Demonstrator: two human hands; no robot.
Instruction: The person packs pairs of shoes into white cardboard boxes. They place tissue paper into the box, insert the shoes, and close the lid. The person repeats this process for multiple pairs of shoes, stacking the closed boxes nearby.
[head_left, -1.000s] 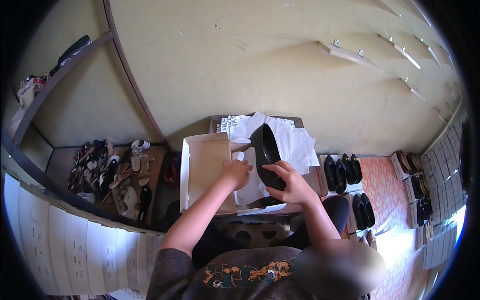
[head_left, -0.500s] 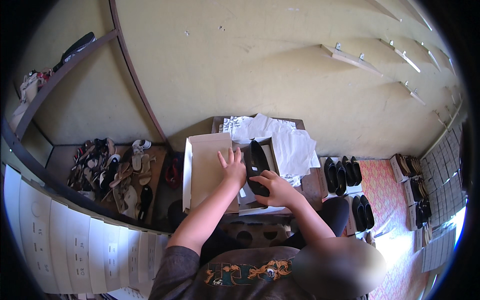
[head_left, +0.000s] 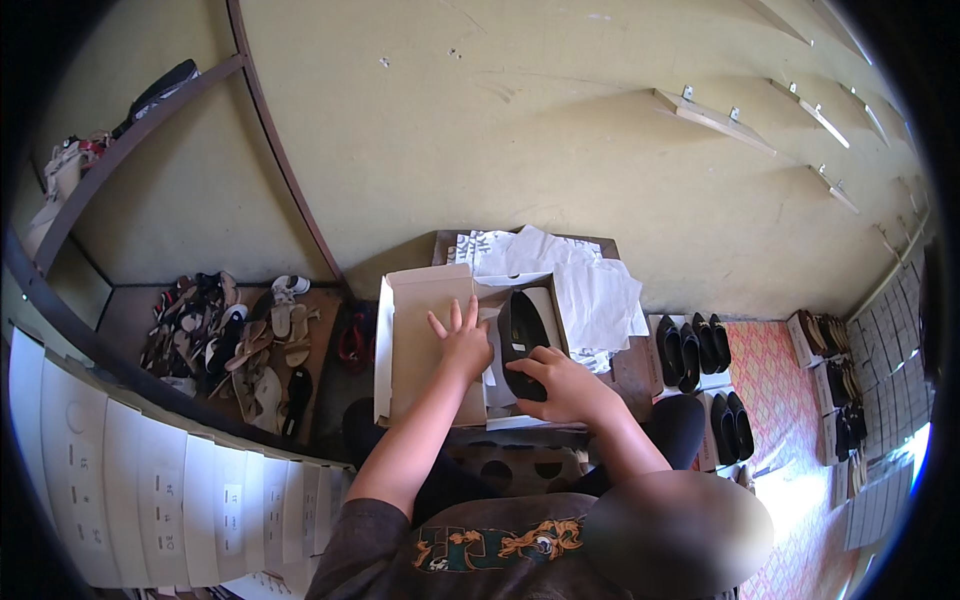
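Observation:
An open white shoe box [head_left: 520, 400] lies on a small table in front of me, its lid [head_left: 420, 340] flipped out to the left. A black shoe [head_left: 520, 335] lies lengthwise inside the box on white wrapping paper. My right hand [head_left: 560, 385] rests on the near end of the shoe, fingers curled over it. My left hand [head_left: 462, 340] lies flat with fingers spread at the box's left edge, next to the lid.
Crumpled white tissue paper [head_left: 580, 280] covers the table behind the box. A heap of sandals and slippers [head_left: 240, 340] fills a low shelf at left. Pairs of black shoes [head_left: 690, 350] stand on the floor at right by a patterned mat [head_left: 780, 400]. Bare wall shelves [head_left: 715, 115] hang above.
The black shoe was held up above the box by my right hand; it has come down and now lies inside the box. My left hand moved from the paper to the box's left edge.

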